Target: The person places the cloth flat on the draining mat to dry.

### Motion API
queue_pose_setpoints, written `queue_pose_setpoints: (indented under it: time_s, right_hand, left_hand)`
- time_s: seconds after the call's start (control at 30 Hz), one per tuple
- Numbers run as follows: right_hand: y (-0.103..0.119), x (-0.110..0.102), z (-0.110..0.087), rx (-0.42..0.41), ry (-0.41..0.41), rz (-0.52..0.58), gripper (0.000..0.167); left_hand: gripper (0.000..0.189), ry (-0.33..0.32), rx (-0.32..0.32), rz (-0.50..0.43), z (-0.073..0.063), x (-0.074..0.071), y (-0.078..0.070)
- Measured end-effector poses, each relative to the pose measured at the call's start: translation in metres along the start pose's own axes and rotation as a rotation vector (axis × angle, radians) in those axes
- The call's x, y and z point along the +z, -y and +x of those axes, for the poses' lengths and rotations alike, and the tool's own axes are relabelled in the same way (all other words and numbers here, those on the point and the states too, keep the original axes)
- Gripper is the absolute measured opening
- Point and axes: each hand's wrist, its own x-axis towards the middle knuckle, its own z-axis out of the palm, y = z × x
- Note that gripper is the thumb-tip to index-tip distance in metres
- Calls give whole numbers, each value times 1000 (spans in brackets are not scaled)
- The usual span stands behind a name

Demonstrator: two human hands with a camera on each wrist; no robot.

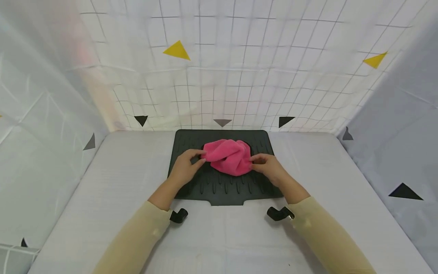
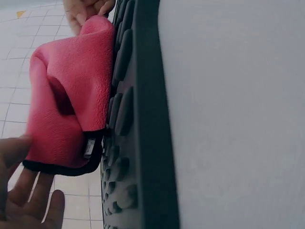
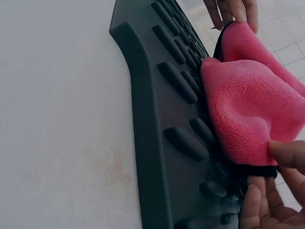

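Note:
A bunched pink cloth [image 1: 228, 156] with black edging lies over the middle of a dark ribbed mat [image 1: 222, 190]. My left hand [image 1: 185, 166] pinches the cloth's left edge between thumb and fingers. At the opposite side, my right hand [image 1: 269, 167] pinches the right edge the same way. In the left wrist view the cloth [image 2: 71, 90] shows a small white tag near its black border, and the left thumb [image 2: 14, 150] presses on its face. The right wrist view has the right thumb [image 3: 288, 153] on the fuzzy side, with fingers beneath the border.
The mat lies on a white-covered table [image 1: 137, 160], with a notched tab at its near edge. Behind stands a white gridded sheet [image 1: 222, 87] with yellow and black triangles. Grey-white sheets hang at both sides. A black wrist mount [image 1: 179, 215] sits at the left cuff, another at the right.

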Motion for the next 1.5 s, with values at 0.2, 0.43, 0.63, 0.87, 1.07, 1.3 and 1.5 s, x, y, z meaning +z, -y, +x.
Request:
queue_pose_setpoints:
  time_s: [0.2,0.43,0.63,0.87,1.07,1.3,1.5]
  right_hand:
    - [5,0,4,-85,-56,-2,33]
    - [17,-15,7,-155,-112,33,35]
    - [25,-31,9,-157,-163,-18,35]
    - [37,-45,12,-125,-203,-10,35]
    - [30,-50,25,-114,-210,16,36]
    - [8,-45,45,-59,-263,39,33]
    - [4,-45,45,-42,-235,16,38]
  left_hand:
    - [34,-121,71,-22,2,-3,-2]
    - [34,-219,105,-25,6,-21,-3]
    - [38,-204,112,-13,11,-37,0]
    - [41,-178,105,-2,14,-53,-2]
    - [44,-131,58,43,16,-57,5]
    - [51,35,-61,177,16,-55,25]
    - [53,98,-77,135,15,-54,29]
